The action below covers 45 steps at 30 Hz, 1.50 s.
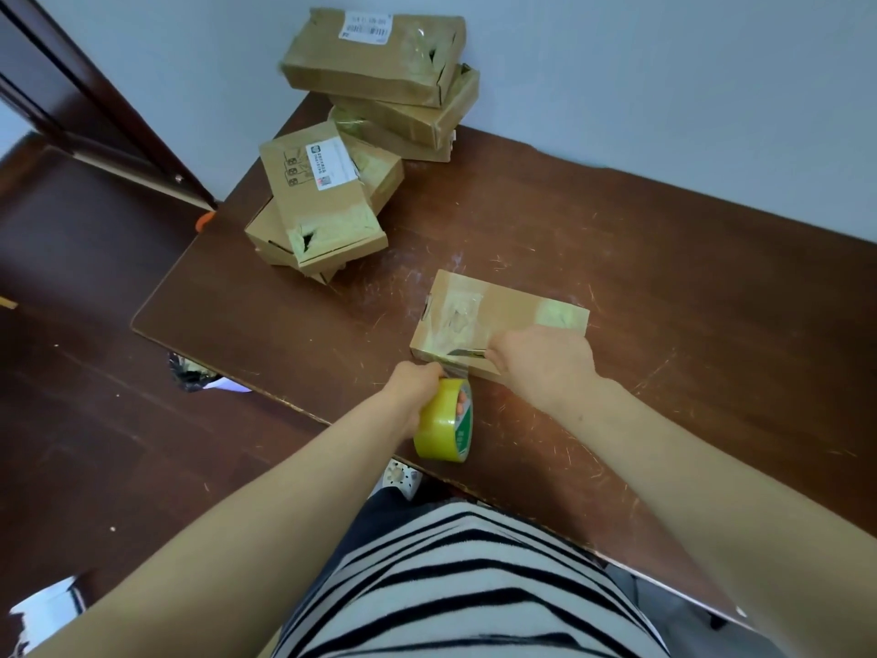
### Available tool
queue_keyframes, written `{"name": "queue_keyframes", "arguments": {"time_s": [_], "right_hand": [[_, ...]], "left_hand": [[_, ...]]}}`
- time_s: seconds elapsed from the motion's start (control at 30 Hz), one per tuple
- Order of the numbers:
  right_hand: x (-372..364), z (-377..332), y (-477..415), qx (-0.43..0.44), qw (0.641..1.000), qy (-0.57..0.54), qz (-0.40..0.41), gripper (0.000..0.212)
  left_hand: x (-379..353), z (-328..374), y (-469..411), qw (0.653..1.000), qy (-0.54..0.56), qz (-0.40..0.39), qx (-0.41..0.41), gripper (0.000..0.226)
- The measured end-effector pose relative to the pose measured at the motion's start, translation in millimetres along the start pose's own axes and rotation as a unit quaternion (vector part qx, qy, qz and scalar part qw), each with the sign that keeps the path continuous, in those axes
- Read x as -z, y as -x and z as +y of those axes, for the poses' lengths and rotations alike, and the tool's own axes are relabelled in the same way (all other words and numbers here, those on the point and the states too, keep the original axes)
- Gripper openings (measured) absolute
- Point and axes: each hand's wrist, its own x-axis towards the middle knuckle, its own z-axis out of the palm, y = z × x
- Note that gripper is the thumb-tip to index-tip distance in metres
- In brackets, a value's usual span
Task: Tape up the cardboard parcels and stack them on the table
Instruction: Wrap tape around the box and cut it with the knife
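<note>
Tape strip [456,370], clear and taut, runs from the yellow roll of packing tape [441,422] to the near edge of the flat brown cardboard parcel [510,303], which lies on the scratched dark-brown wooden table [664,287]. The left hand [416,387] grips the roll, held on edge just beside the parcel. The right hand [541,360] rests on the parcel, fingers curled round a small cutter blade [467,353] laid at the strip. Farther back sit 2 untidy piles: the nearer stack of taped parcels [327,201] and the stack by the wall [379,59].
</note>
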Motion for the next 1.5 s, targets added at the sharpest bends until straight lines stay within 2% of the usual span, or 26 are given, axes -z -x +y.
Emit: {"name": "queue_keyframes", "arguments": {"time_s": [0.07, 0.2, 0.43, 0.57, 0.7, 0.83, 0.97, 1.07, 1.17, 1.27, 1.33, 1.37, 1.43, 1.5], "right_hand": [[1.4, -6.9, 0.3, 0.009, 0.999, 0.035, -0.006, 0.014], [3.1, -18.1, 0.4, 0.023, 0.997, 0.072, -0.015, 0.024], [-1.6, -38.7, -0.7, 0.048, 0.993, 0.11, -0.02, 0.026], [-5.4, -36.0, -1.8, 0.041, 0.992, 0.108, -0.048, 0.02], [-11.6, -21.1, 1.6, 0.009, 0.992, 0.111, -0.058, 0.048], [-26.9, 8.9, 15.5, -0.023, 0.998, 0.023, -0.044, 0.025], [-53.4, 32.0, 38.9, -0.031, 0.993, -0.084, -0.078, 0.003], [-69.3, 41.5, 52.0, -0.003, 0.997, -0.073, -0.034, 0.009], [-74.5, 41.1, 55.6, 0.026, 1.0, 0.004, -0.015, 0.021], [-58.2, 27.6, 55.2, 0.031, 0.995, 0.068, 0.059, 0.016], [-47.5, 17.0, 45.1, 0.025, 0.989, -0.003, 0.144, 0.018], [-40.8, 11.6, 35.3, 0.041, 0.985, -0.076, 0.148, 0.017], [-31.8, 2.9, 6.8, 0.083, 0.963, -0.234, 0.1, 0.036], [-30.1, -5.5, -25.5, 0.139, 0.963, -0.226, 0.054, 0.045]], "left_hand": [[0.7, 0.2, -1.4, 1.0, -0.009, 0.016, -0.006, 0.01], [1.8, -1.5, -5.8, 0.999, -0.036, 0.035, -0.014, 0.011], [1.6, -4.2, -12.3, 0.997, -0.051, 0.043, -0.036, 0.027], [2.7, -3.3, -14.7, 0.996, -0.065, 0.046, -0.037, 0.019], [4.2, -1.0, -16.7, 0.995, -0.086, 0.05, -0.03, 0.012], [7.0, 0.9, -19.3, 0.993, -0.112, 0.038, -0.029, 0.017], [7.0, 2.3, -19.2, 0.992, -0.125, 0.032, -0.02, 0.022], [6.5, 3.4, -19.0, 0.992, -0.123, 0.026, -0.018, 0.025], [6.3, 3.7, -17.3, 0.991, -0.127, 0.026, -0.019, 0.028], [5.8, 3.3, -16.9, 0.992, -0.124, 0.024, -0.019, 0.024], [5.6, 2.8, -16.9, 0.993, -0.118, 0.025, -0.021, 0.018], [5.1, 2.7, -16.7, 0.993, -0.117, 0.028, -0.022, 0.013], [4.5, 3.3, -16.0, 0.993, -0.112, 0.034, -0.031, 0.003], [4.4, 3.0, -15.7, 0.993, -0.103, 0.037, -0.042, 0.006]]}}
